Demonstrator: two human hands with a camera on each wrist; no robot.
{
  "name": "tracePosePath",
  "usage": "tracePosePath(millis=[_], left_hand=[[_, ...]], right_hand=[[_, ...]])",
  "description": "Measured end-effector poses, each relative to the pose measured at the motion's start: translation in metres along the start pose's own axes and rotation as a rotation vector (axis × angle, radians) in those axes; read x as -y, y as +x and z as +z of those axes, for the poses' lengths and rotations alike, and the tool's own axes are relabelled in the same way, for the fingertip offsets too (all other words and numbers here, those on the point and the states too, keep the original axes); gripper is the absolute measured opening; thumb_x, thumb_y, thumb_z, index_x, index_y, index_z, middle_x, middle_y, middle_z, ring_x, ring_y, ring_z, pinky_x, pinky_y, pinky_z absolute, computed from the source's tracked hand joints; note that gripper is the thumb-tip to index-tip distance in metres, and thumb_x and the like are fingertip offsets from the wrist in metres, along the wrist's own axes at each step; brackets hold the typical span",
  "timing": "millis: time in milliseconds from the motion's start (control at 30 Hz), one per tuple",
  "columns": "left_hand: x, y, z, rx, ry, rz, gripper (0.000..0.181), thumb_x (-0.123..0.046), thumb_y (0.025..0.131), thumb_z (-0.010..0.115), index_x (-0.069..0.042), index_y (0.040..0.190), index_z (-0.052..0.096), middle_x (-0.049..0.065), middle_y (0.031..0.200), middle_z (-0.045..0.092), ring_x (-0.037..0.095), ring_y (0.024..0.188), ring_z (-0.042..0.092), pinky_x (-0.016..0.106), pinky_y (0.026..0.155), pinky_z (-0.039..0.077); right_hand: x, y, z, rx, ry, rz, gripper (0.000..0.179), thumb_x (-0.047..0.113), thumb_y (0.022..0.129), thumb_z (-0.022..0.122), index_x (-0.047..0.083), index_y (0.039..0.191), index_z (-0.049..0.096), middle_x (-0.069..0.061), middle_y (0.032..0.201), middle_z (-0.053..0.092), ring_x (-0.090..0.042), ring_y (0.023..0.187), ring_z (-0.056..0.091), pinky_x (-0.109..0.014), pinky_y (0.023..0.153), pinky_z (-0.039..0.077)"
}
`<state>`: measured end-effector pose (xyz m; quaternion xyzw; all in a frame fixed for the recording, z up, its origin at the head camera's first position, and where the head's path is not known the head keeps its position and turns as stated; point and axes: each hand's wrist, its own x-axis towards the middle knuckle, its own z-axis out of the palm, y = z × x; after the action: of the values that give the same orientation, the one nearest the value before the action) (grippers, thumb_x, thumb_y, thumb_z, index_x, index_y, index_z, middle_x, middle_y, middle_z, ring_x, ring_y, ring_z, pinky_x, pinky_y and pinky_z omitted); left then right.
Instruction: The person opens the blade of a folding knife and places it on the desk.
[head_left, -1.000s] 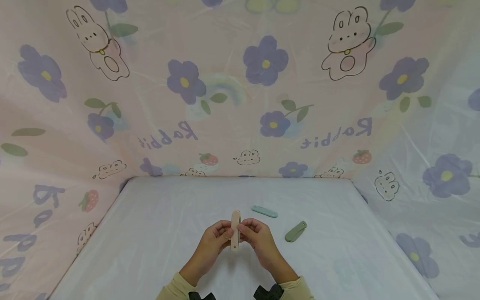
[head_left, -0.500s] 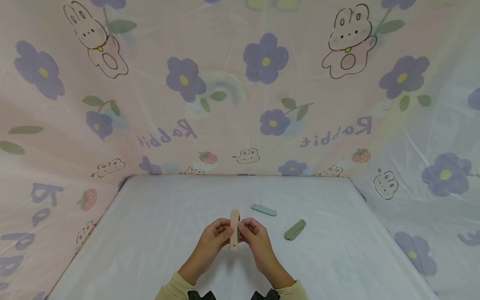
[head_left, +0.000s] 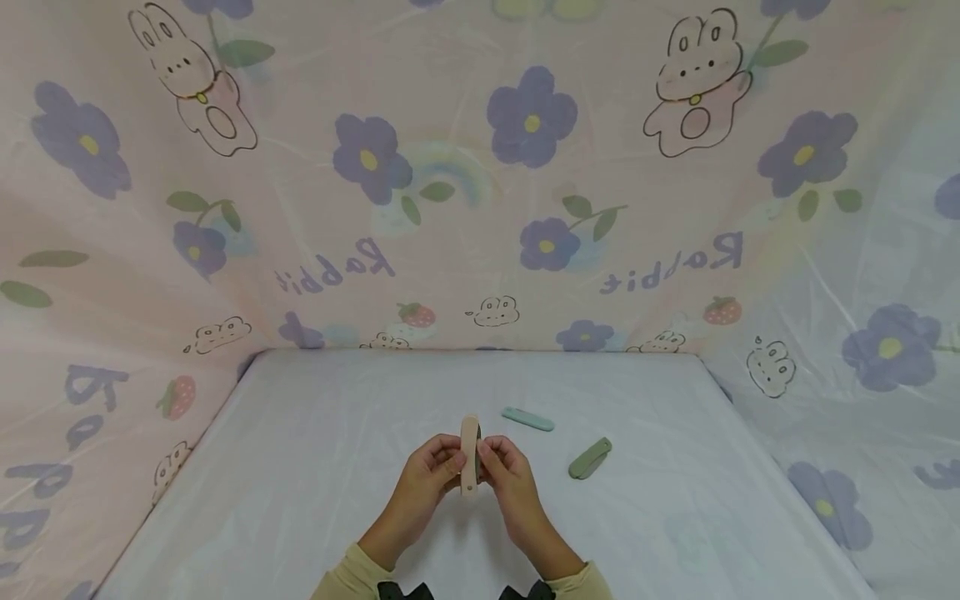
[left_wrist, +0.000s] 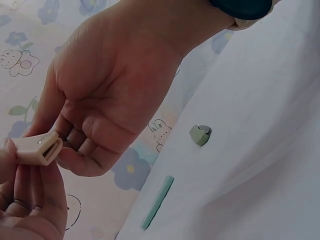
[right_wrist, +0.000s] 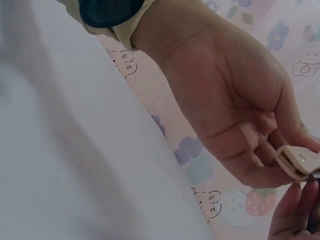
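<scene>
Both hands meet over the white tabletop around a slim beige folding tool (head_left: 468, 458), slotted along its length like a pocket-knife handle, with a small rivet near its lower end. My left hand (head_left: 427, 475) pinches its left side, and my right hand (head_left: 510, 471) pinches its right side. A dark grey strip shows along the right edge in the head view. In the right wrist view, the beige tool's (right_wrist: 300, 161) slotted end faces the camera beside the fingers. To the right lie a flat teal piece (head_left: 528, 418) and a green folding tool (head_left: 590, 458), both untouched.
A white sheet covers the table (head_left: 300, 433). Fabric walls (head_left: 450, 208) printed with rabbits and purple flowers rise at the back and both sides. Dark devices are strapped to both wrists, such as the one on the right wrist (right_wrist: 111, 10).
The strip along the beige tool's right edge has gone from beige to dark grey. The right forearm has shifted slightly left; both hands keep their grip. The teal and green pieces stay put.
</scene>
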<state>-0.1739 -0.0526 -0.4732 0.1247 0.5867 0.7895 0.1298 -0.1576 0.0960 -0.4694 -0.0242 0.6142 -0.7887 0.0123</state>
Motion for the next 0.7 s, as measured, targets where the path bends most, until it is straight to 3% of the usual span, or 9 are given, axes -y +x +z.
tracePosePath(millis=[333,700], left_hand=[[-0.001,0.000,0.001,-0.040,0.015,-0.006,0.037,-0.016,0.090,0.061,0.010,0.114,0.048,0.011,0.097,0.058,0.022,0.090,0.061,0.034,0.080,0.053],[0.004,0.000,-0.001,0.050,0.068,-0.061,0.039,-0.022,0.091,0.061,0.005,0.116,0.050,0.012,0.104,0.059,0.022,0.098,0.060,0.034,0.083,0.052]], right_hand=[[-0.005,-0.001,0.000,-0.077,-0.061,-0.037,0.033,0.025,0.096,0.053,-0.006,0.105,0.049,-0.007,0.086,0.053,-0.015,0.077,0.053,-0.025,0.071,0.051],[-0.003,0.000,-0.010,-0.052,-0.094,-0.071,0.031,0.021,0.093,0.059,-0.006,0.108,0.055,-0.012,0.093,0.061,-0.016,0.080,0.059,-0.028,0.073,0.053]])
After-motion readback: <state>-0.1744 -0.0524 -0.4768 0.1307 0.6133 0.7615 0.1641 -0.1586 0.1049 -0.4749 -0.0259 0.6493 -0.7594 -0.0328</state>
